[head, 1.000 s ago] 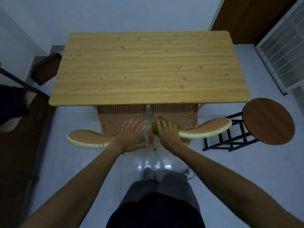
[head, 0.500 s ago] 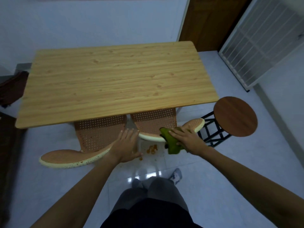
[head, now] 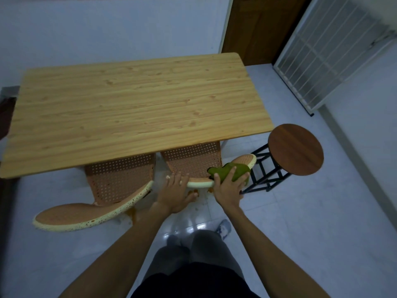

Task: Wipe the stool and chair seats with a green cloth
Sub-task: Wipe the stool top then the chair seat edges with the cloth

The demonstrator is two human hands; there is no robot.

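Observation:
Two orange perforated chairs with cream rims are tucked under the wooden table [head: 133, 108]. The right chair [head: 193, 162] has the green cloth [head: 233, 171] pressed on its rim by my right hand [head: 228, 187]. My left hand [head: 175, 193] rests with fingers spread on the front rim of that same chair, holding nothing. The left chair [head: 120, 179] stands beside it, its curved back [head: 71, 218] towards me. A round dark wooden stool [head: 295, 149] on a black metal frame stands to the right of the table.
A white-barred gate [head: 335, 50] and a brown door [head: 257, 29] are at the back right. Pale glossy floor tiles surround the furniture. My legs and shoes [head: 223, 230] are below the hands. A dark object lies at the far left edge.
My right hand has slid the green cloth to the right along the right chair's rim, from hanging off its front edge. My left hand shifted from the left chair to the right chair's rim.

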